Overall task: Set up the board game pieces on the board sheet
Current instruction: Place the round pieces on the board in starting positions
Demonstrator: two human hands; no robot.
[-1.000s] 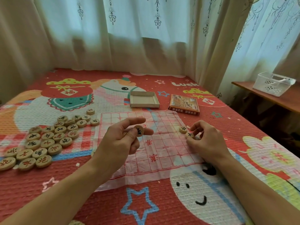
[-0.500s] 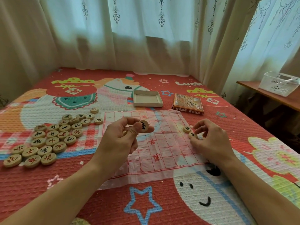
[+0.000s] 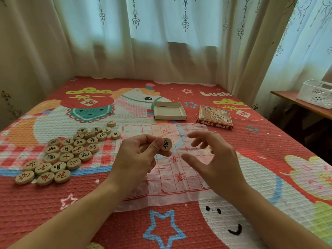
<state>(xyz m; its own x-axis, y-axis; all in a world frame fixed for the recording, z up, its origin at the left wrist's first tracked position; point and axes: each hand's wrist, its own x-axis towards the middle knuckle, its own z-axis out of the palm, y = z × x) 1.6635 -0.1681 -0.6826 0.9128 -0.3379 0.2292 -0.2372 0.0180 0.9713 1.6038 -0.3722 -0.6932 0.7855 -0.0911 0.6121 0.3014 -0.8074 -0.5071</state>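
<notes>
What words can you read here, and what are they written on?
"Luck": red blanket.
"界" and "漢", in red: board sheet.
"高温防裂 环保水漆", likely: game box.
Black character on the piece the left hand holds: blurred.
Characters on the pile of pieces: too small to read surely.

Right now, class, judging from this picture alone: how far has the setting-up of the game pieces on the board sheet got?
Done: the board sheet lies spread, the box tray emptied. In hand: the left hand pinches one black-marked piece above the sheet; the right hand hovers open. Left: nearly everything, as the pile of pieces lies beside the sheet.
</notes>
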